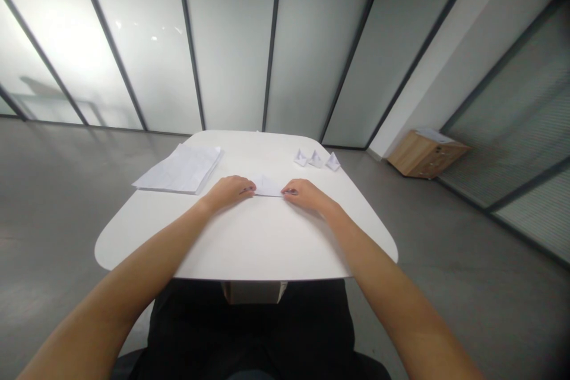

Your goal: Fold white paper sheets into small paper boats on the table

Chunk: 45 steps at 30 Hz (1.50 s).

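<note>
Between my two hands a folded piece of white paper (269, 186) lies on the white table (262, 237). My left hand (230, 191) pinches its left end, fingers closed. At the right end, my right hand (304, 193) grips the paper between thumb and fingers. A crease shows near the paper's middle. Beyond my right hand stand three small folded paper boats (316, 159) in a row. To the left of my left hand lies a stack of white paper sheets (178, 168).
A wooden drawer cabinet (427, 154) with papers on top stands on the grey floor to the right. Frosted glass panels (231, 41) rise behind the table. Under the table's near edge, a box-like object (255, 293) shows above my dark-clothed lap.
</note>
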Tool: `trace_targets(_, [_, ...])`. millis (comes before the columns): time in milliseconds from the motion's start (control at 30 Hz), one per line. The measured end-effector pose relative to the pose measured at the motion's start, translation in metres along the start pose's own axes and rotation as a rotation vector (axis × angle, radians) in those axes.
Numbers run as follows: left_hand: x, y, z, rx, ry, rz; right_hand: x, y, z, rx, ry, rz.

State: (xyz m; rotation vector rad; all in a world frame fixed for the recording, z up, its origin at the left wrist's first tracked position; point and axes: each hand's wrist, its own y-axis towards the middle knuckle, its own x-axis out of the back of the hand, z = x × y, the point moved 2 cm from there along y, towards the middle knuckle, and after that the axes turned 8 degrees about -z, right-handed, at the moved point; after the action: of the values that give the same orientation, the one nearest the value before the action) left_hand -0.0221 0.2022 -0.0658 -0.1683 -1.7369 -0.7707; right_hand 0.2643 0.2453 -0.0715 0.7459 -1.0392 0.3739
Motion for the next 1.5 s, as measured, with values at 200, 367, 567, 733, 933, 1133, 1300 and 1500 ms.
trace_targets(200, [0.004,-0.001,-0.004,-0.047,0.102,-0.051,-0.010,0.001,0.001,-0.031,-0.003,-0.123])
trace_targets(367, [0.009,-0.001,-0.012,-0.033,0.019,-0.145,-0.024,0.008,0.001,-0.263,0.144,-0.376])
trace_targets(567, [0.004,0.002,-0.012,0.148,-0.239,-0.208,-0.028,0.014,0.007,-0.418,0.282,-0.476])
trace_targets(733, [-0.004,0.003,-0.003,0.263,-0.378,-0.193,-0.030,0.011,0.015,-0.263,0.373,-0.377])
trace_targets(933, [-0.013,0.002,0.007,0.396,-0.522,-0.073,-0.033,0.010,0.027,-0.040,0.323,-0.270])
trace_targets(1133, [-0.010,0.001,0.016,0.213,-0.251,-0.145,-0.032,0.008,0.031,0.133,0.200,-0.188])
trace_targets(1300, [-0.012,0.000,0.021,0.117,-0.172,-0.128,-0.032,0.006,0.031,0.255,0.153,-0.162])
trace_targets(1500, [-0.009,-0.002,0.018,-0.001,-0.064,-0.074,-0.029,0.005,0.028,0.283,0.122,-0.136])
